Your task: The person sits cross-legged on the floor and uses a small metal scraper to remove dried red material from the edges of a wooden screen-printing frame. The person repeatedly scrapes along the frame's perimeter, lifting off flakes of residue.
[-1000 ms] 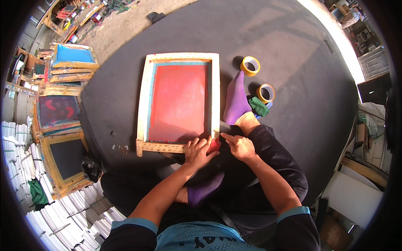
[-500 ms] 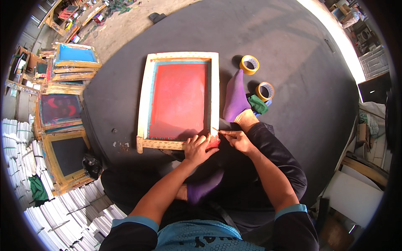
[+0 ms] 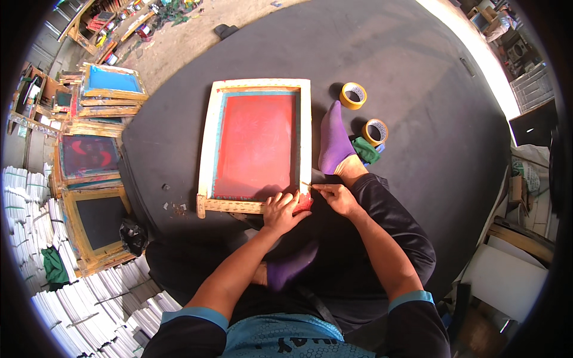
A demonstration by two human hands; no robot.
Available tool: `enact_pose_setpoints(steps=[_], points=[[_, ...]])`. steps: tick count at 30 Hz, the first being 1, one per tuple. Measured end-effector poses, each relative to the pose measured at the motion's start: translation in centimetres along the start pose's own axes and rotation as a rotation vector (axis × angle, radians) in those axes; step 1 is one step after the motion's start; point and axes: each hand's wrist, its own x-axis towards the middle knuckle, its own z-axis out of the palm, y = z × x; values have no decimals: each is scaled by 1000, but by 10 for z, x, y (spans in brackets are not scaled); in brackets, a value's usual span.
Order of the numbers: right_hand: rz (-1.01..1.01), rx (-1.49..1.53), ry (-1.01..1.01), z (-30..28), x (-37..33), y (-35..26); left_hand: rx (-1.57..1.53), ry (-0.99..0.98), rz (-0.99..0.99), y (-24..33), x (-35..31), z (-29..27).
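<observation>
A wooden screen-printing frame (image 3: 304,131) with red mesh and a teal border lies flat before me. My left hand (image 3: 283,211) grips its near rail close to the right corner, fingers over the wood and thumb out to the side. That corner carries red paint (image 3: 304,203). In my right hand (image 3: 338,198) a small thin tool (image 3: 310,186) is pinched, its tip at the frame's right rail just above the corner. The tool is too small to name by kind.
Two yellow tape rolls (image 3: 364,95) and a green cloth (image 3: 365,150) lie right of the frame, by my purple-socked foot (image 3: 335,138). A black bag (image 3: 133,237), stacked frames (image 3: 113,94) and white paper bundles (image 3: 74,316) stand at the left of the dark surface (image 3: 412,119).
The view has shifted slightly, with the frame's far end appearing a little lower. Both hands keep nearly the same places at the corner, and the tool's tip is still against the right rail.
</observation>
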Motion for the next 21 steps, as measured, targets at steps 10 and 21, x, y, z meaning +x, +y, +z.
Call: enact_pose_setpoints(steps=[10,21], points=[[-106,-391,50,-12,-10,-24,10,9,-2,1,1,-3],[14,299,-124,3,15,29,18,0,-5,1,3,-4]])
